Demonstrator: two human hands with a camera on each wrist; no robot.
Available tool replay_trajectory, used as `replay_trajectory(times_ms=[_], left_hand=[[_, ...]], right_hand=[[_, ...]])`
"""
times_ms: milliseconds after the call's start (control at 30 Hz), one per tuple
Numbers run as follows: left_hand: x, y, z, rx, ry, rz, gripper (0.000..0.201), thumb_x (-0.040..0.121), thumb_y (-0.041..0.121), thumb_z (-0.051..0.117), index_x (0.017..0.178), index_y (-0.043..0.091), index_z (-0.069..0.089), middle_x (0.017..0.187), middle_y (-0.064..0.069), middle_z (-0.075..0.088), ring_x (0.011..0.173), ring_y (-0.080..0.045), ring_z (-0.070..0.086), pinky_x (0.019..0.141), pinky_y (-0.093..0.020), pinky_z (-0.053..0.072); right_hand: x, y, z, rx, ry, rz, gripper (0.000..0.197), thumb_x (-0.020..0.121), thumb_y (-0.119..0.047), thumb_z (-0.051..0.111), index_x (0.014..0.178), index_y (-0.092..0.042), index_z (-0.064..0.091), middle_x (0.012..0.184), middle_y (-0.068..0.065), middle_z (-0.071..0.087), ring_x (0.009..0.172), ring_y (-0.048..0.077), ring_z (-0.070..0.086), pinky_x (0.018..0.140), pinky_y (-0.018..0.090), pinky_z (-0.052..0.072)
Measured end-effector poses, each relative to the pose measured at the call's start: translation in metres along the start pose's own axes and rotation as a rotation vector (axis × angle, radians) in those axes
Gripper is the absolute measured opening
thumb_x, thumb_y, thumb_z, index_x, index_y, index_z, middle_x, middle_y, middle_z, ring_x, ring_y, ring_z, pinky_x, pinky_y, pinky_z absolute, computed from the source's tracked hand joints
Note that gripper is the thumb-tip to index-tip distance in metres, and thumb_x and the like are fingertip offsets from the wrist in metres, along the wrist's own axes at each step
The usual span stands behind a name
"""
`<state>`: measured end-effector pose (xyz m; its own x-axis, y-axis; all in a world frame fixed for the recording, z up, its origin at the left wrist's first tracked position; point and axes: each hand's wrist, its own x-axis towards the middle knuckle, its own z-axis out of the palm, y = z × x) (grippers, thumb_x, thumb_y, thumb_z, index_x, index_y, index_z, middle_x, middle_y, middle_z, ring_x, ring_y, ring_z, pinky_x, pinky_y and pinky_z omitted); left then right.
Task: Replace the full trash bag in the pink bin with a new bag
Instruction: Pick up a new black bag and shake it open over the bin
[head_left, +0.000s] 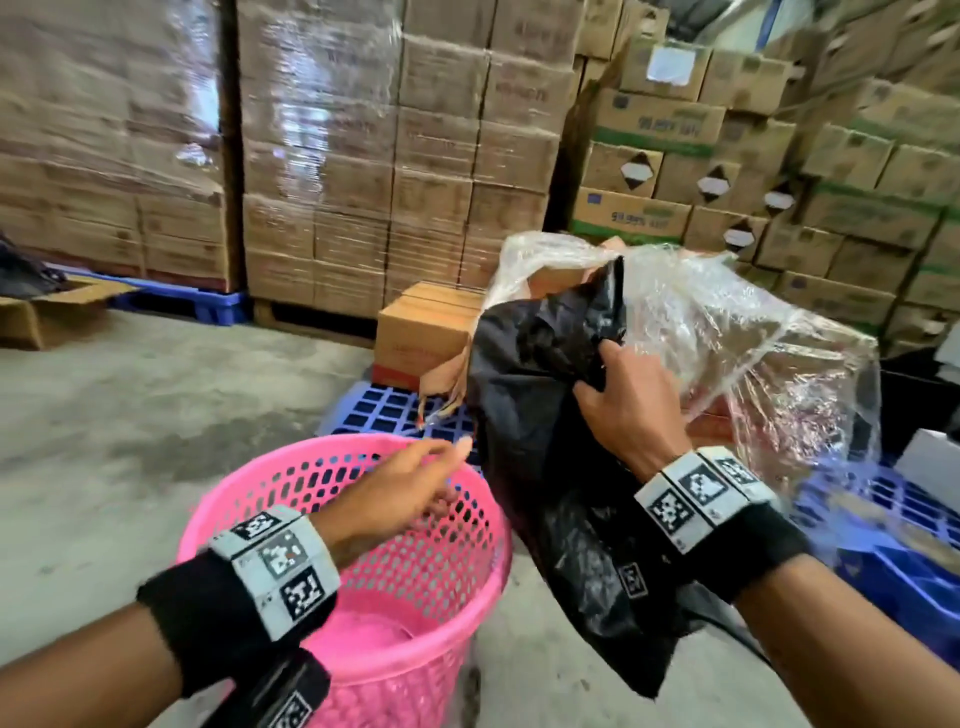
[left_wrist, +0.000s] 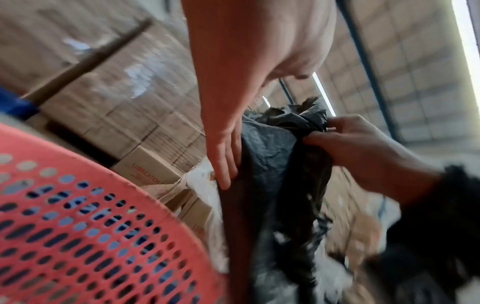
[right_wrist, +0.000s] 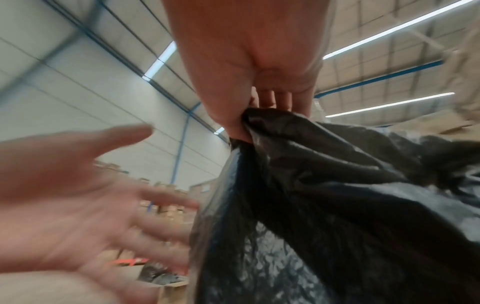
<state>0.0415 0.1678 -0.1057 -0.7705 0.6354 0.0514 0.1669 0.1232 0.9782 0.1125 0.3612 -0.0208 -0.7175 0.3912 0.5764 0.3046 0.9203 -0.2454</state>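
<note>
Right hand (head_left: 631, 400): fingers curled, pinching the gathered top of the black trash bag (head_left: 540, 415); bag hangs below the fingers, beside the pink bin (head_left: 457, 571) on its right, bottom at floor level. Left hand (head_left: 400, 493): fingers spread and relaxed, holding nothing, over the bin's far rim, fingertips just short of the bag. Clear plastic film (head_left: 727, 332) lies beyond the right fingers, over cardboard boxes (head_left: 421, 332).
</note>
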Motion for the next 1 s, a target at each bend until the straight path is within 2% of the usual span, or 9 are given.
replay_trajectory(times_ms=[167, 467, 600, 667, 766, 800, 866, 933, 1000], left_hand=[[0.005, 0.063, -0.059, -0.580, -0.028, 0.094, 0.064, 0.076, 0.076, 0.032, 0.094, 0.029, 0.071, 0.081, -0.005, 0.073, 0.072, -0.021, 0.067, 0.074, -0.038, 0.053], [-0.010, 0.025, -0.132, -0.891, 0.295, 0.140, 0.021, 0.074, 0.012, 0.045, 0.075, 0.006, 0.065, 0.057, -0.007, 0.070, 0.051, -0.017, 0.067, 0.048, -0.021, 0.055], [-0.008, 0.007, -0.148, -0.936, 0.306, 0.117, 0.042, 0.064, 0.014, 0.049, 0.103, 0.004, 0.062, 0.074, -0.011, 0.073, 0.064, -0.019, 0.071, 0.057, -0.027, 0.059], [-0.004, -0.001, -0.150, -0.948, 0.291, 0.077, 0.044, 0.061, 0.014, 0.051, 0.101, 0.003, 0.064, 0.072, -0.011, 0.073, 0.061, -0.019, 0.071, 0.054, -0.025, 0.058], [-0.004, -0.002, -0.142, -0.884, 0.165, 0.117, 0.039, 0.036, 0.018, 0.077, 0.071, 0.002, 0.072, 0.063, -0.010, 0.073, 0.055, -0.018, 0.070, 0.047, -0.023, 0.056], [-0.006, 0.000, -0.138, -0.851, 0.113, 0.121, 0.042, 0.029, 0.017, 0.081, 0.067, 0.003, 0.073, 0.064, -0.011, 0.073, 0.056, -0.019, 0.071, 0.047, -0.024, 0.056], [-0.001, -0.002, -0.135, -0.763, 0.107, 0.109, 0.015, 0.053, 0.009, 0.070, 0.068, 0.004, 0.073, 0.066, -0.011, 0.073, 0.056, -0.020, 0.070, 0.048, -0.025, 0.056], [0.009, -0.008, -0.135, -0.569, 0.227, 0.050, 0.029, 0.075, -0.009, 0.041, 0.079, 0.002, 0.068, 0.069, -0.012, 0.071, 0.056, -0.020, 0.068, 0.052, -0.024, 0.057], [0.015, -0.020, -0.139, -0.265, 0.368, -0.002, 0.036, 0.076, -0.016, 0.032, 0.088, -0.004, 0.064, 0.072, -0.016, 0.065, 0.055, -0.021, 0.061, 0.050, -0.021, 0.052]], right_hand=[[-0.007, -0.116, 0.005, 0.047, -0.038, -0.375, 0.023, 0.084, -0.024, 0.055, 0.101, -0.010, 0.048, 0.111, 0.015, 0.059, 0.105, 0.039, 0.056, 0.075, 0.044, 0.043], [-0.046, -0.162, 0.052, 0.477, -0.494, -0.672, 0.039, 0.079, -0.026, 0.063, 0.117, -0.018, 0.061, 0.103, 0.012, 0.067, 0.094, 0.026, 0.063, 0.082, 0.038, 0.051], [-0.019, -0.125, 0.052, 0.662, -0.097, -0.451, 0.020, 0.077, -0.029, 0.065, 0.092, -0.018, 0.068, 0.084, 0.004, 0.067, 0.072, 0.013, 0.061, 0.068, 0.035, 0.052], [-0.002, -0.107, 0.057, 0.527, 0.047, -0.357, 0.062, 0.067, -0.045, 0.068, 0.123, -0.021, 0.054, 0.115, 0.008, 0.056, 0.104, 0.017, 0.056, 0.090, 0.038, 0.049], [0.002, -0.093, 0.072, 0.205, -0.220, -0.271, 0.115, 0.057, -0.057, 0.074, 0.148, -0.029, 0.011, 0.156, 0.010, 0.018, 0.145, 0.022, 0.017, 0.116, 0.046, 0.018], [-0.002, -0.090, 0.081, 0.181, -0.283, -0.293, 0.104, 0.060, -0.056, 0.071, 0.147, -0.027, 0.021, 0.154, 0.008, 0.027, 0.143, 0.021, 0.023, 0.114, 0.045, 0.020], [-0.007, -0.087, 0.094, 0.286, -0.296, -0.302, 0.048, 0.067, -0.041, 0.057, 0.112, -0.024, 0.061, 0.120, 0.011, 0.065, 0.119, 0.022, 0.055, 0.091, 0.039, 0.040], [-0.004, -0.083, 0.095, 0.415, -0.217, -0.227, 0.016, 0.068, -0.022, 0.049, 0.076, -0.020, 0.063, 0.082, 0.008, 0.071, 0.089, 0.012, 0.060, 0.071, 0.036, 0.046], [0.005, -0.077, 0.085, 0.493, -0.148, -0.184, 0.016, 0.072, -0.008, 0.051, 0.064, -0.018, 0.060, 0.069, 0.001, 0.067, 0.076, 0.005, 0.055, 0.066, 0.032, 0.046]])
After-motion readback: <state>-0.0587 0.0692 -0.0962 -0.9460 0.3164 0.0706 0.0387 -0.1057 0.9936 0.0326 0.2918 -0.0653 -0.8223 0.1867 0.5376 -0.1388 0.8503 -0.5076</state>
